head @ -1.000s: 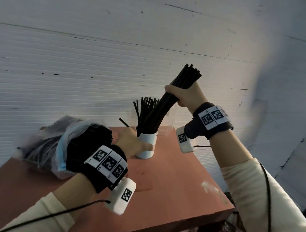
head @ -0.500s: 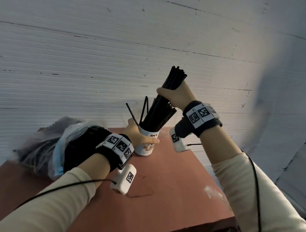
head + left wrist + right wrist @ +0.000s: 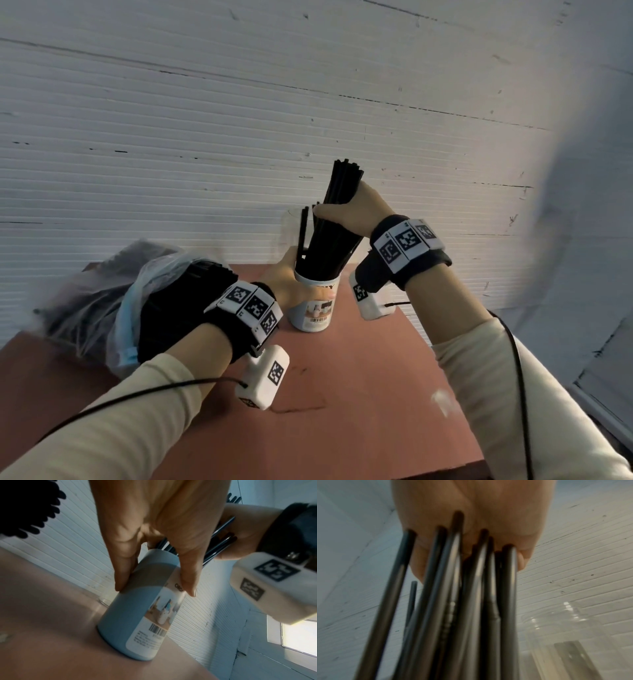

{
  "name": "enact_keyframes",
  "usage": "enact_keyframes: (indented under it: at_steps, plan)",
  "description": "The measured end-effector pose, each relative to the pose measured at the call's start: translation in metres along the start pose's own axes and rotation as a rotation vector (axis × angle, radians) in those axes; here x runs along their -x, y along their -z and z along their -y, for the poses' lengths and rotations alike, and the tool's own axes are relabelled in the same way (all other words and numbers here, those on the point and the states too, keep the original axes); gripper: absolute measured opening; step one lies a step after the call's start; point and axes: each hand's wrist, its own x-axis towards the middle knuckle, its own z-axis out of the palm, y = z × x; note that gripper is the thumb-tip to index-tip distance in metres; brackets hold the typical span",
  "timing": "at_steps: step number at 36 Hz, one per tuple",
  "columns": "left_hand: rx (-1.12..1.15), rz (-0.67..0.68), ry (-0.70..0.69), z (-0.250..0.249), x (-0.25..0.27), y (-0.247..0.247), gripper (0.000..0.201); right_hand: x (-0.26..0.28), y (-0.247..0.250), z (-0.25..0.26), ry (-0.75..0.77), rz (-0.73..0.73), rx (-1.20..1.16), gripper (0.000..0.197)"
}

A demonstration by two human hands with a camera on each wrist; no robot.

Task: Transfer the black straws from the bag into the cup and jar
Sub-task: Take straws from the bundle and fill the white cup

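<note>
Two hands work at the white cup (image 3: 317, 305), which stands upright on the reddish table (image 3: 359, 394) near its far edge. The left hand (image 3: 286, 286) grips the cup's upper wall, with the thumb (image 3: 187, 574) on the labelled side and the fingers (image 3: 124, 566) on the other side. The right hand (image 3: 356, 212) is closed around a bundle of black straws (image 3: 334, 226); their lower ends are inside the cup and their upper ends lean right above the fist. The clear jar (image 3: 291, 228) stands just behind the cup, near the far edge. The plastic bag (image 3: 137, 301) with more black straws lies at the table's far left corner.
</note>
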Motion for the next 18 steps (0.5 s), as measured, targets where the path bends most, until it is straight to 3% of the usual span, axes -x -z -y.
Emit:
enact_keyframes:
  at_steps: [6,10,14,16,18]
  plan:
    - [-0.006,0.028,-0.005,0.004,0.004,0.000,0.096,0.012,0.000,0.002,0.038,0.094,0.157,0.058]
    - [-0.018,0.034,-0.011,0.004,0.004,-0.001,0.090,0.024,0.007,0.002,0.039,-0.073,-0.181,0.064]
    - [0.010,-0.011,-0.015,0.008,0.002,-0.003,0.100,0.039,0.008,0.004,0.320,-0.327,-0.315,0.065]
    - [-0.001,-0.038,-0.031,0.011,0.000,-0.004,0.102,0.042,0.004,0.003,0.448,-0.342,-0.232,0.056]
    - [-0.036,-0.065,-0.035,0.008,0.002,-0.005,0.100,0.042,-0.003,0.001,0.479,-0.291,-0.075,0.044]
